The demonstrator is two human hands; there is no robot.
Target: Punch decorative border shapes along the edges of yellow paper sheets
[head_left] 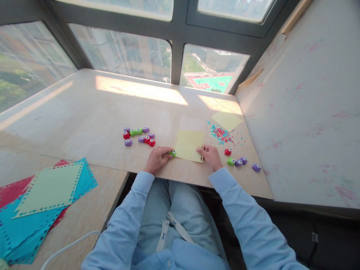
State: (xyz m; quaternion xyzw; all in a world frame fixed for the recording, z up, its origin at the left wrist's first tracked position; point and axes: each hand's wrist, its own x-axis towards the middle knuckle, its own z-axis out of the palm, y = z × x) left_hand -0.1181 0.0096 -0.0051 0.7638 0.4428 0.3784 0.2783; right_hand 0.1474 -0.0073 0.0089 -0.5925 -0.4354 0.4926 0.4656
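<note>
A pale yellow sheet of paper (189,145) lies at the front of the wooden surface, with small punched holes along its left and right edges. My left hand (158,159) is closed on a small green paper punch (173,153) at the sheet's lower left edge. The sheet's right edge is pinched between the thumb and fingers of my right hand (210,155). Left of my left hand stand several purple, red and green punches (147,139). Beyond my right hand are a red punch (228,151), a green punch (231,161) and some purple punches (241,161).
Red and blue paper bits (221,134) lie scattered near a second yellow sheet (227,120). Punched sheets in pale green (50,185), blue (28,225) and red overlap on the lower left surface. A white cable (70,245) runs beside them. Windows and a papered wall (306,112) border the surface.
</note>
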